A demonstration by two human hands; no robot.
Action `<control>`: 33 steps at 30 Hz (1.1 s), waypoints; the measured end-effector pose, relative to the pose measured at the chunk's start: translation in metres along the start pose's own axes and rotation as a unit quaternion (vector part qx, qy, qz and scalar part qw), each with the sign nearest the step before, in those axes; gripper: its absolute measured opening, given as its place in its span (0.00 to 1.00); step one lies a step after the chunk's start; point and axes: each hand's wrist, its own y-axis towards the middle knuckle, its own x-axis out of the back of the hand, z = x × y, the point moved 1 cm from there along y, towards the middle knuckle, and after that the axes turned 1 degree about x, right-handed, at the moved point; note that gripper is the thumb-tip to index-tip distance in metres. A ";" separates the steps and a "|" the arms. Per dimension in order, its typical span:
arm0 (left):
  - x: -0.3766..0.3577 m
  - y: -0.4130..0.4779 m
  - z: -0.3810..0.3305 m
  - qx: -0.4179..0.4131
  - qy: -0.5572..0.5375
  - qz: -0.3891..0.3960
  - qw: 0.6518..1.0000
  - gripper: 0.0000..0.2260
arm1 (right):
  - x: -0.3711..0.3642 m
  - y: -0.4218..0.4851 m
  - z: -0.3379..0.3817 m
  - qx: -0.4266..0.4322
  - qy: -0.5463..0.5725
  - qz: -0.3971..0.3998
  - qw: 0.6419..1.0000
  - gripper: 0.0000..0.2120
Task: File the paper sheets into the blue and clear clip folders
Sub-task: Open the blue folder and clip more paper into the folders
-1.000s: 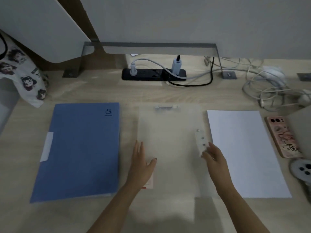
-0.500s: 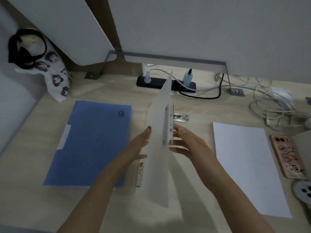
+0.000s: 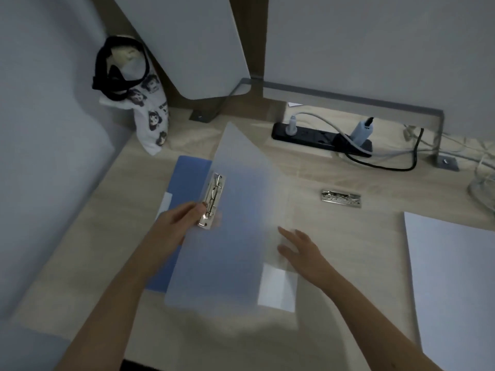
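The clear clip folder [image 3: 241, 210] lies open in the middle of the desk, its front cover swung left over the blue folder [image 3: 187, 178]. My left hand [image 3: 176, 223] grips the cover's left edge by the silver side clip [image 3: 213, 202]. My right hand [image 3: 300, 250] rests flat, fingers spread, on the folder's back panel. A second silver clip [image 3: 340, 198] sits at the top of that panel. The white paper sheets [image 3: 452, 285] lie to the right, partly cut off by the frame.
A black power strip [image 3: 318, 137] with plugs and cables lies at the back, under a grey metal monitor stand [image 3: 348, 100]. A printed cloth bag [image 3: 150, 113] stands at the back left by the wall. Tangled white cables [image 3: 482, 180] sit far right.
The clear folder's cover went from closed, to upright, to folded left over the blue folder. My left hand followed its edge; my right hand dropped onto the back panel. The view swung left.
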 end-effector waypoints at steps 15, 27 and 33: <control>0.030 0.045 0.098 0.146 -0.020 0.026 0.989 0.09 | -0.017 -0.008 -0.062 -0.096 -0.207 -0.057 0.972 0.34; 0.032 0.036 0.114 0.118 -0.022 0.047 0.992 0.08 | -0.023 -0.011 -0.064 -0.097 -0.246 -0.027 0.964 0.33; 0.040 0.033 0.111 0.108 -0.002 0.067 0.992 0.07 | -0.020 -0.008 -0.060 -0.095 -0.248 -0.030 0.964 0.32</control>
